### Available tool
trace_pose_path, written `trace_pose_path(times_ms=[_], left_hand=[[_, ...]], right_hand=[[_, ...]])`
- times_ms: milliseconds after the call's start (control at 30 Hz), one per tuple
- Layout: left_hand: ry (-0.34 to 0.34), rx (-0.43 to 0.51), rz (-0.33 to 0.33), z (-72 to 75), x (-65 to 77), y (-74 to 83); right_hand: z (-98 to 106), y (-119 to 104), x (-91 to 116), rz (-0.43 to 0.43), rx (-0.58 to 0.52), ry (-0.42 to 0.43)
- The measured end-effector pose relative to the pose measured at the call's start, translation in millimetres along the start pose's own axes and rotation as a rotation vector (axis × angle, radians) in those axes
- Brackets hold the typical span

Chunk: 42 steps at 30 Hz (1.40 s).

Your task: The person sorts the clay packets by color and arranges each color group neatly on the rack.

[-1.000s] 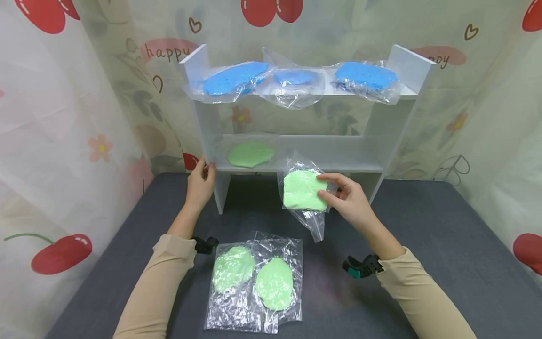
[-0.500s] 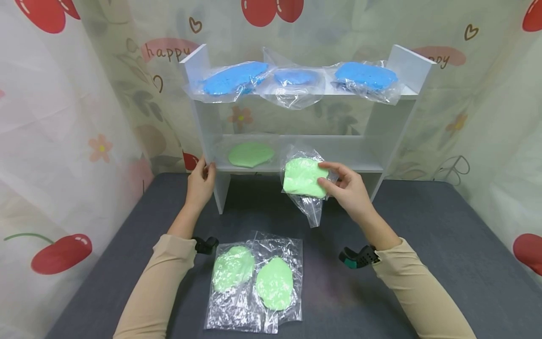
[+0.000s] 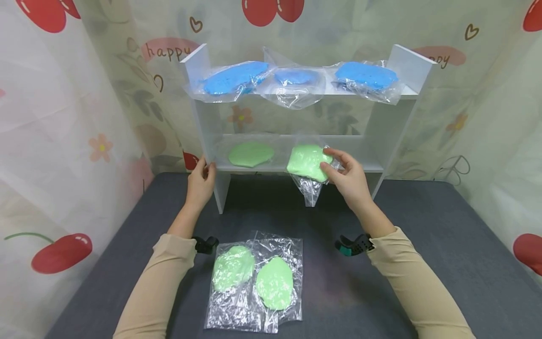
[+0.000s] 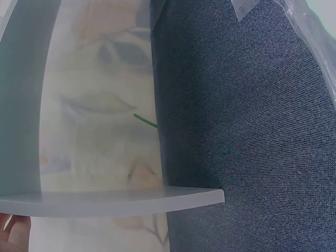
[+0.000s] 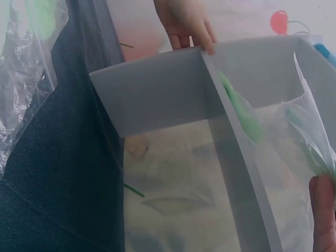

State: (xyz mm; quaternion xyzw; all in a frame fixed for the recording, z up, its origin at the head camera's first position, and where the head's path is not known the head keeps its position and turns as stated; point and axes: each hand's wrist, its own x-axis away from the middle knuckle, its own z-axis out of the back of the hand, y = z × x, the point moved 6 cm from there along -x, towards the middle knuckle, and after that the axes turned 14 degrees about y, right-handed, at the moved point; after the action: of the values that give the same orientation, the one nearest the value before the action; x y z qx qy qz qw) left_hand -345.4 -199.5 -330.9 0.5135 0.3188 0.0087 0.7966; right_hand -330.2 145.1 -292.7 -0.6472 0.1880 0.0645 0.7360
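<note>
My right hand pinches a clear plastic bag with a flat light-green clay piece between thumb and fingers. The bag is tilted at the front of the middle board of the white shelf, its narrow tail hanging below the edge. To its left, another bagged green clay piece lies on that board. My left hand grips the front edge of the left side panel; in the right wrist view the left hand shows at that panel, by the board's corner.
Several bagged blue clay pieces line the top board, their bags overhanging its front. Two bagged green clay pieces lie on the dark table before the shelf. A patterned curtain surrounds the table.
My right hand has raised the bagged green clay piece and moved it forward, from before the shelf to the middle board's front. The left hand has stayed at the side panel.
</note>
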Motion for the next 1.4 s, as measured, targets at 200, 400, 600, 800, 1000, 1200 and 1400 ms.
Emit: trace_pose_path(times_ms=[200,400,600,800,1000,1200,1400], left_hand=[[-0.002,-0.001,0.004,-0.4,-0.7,-0.8],[-0.003,0.0,0.004,-0.7,-0.8,-1.9],[-0.003,-0.004,-0.001,-0.7,-1.1,-1.8],[0.001,0.001,0.001,-1.0,-0.8,-2.4],[0.004,-0.001,0.012,-0.8,-1.0,-2.8],[0.005,0.0,0.007,-0.9,-1.3,-2.8],[-0.001,-0.005,0.009,-0.8,-1.0,-1.8]], right_hand=[[-3,1,-5,-0.02,0.021,0.013],[-7,3,-8,-0.033,0.011,-0.004],[-12,3,-10,-0.042,-0.005,-0.027],[-19,5,-14,-0.029,0.014,-0.034],[-25,8,-18,-0.03,0.056,-0.018],[-33,4,-23,0.0,0.131,-0.02],[-40,-3,-27,0.065,0.276,-0.031]])
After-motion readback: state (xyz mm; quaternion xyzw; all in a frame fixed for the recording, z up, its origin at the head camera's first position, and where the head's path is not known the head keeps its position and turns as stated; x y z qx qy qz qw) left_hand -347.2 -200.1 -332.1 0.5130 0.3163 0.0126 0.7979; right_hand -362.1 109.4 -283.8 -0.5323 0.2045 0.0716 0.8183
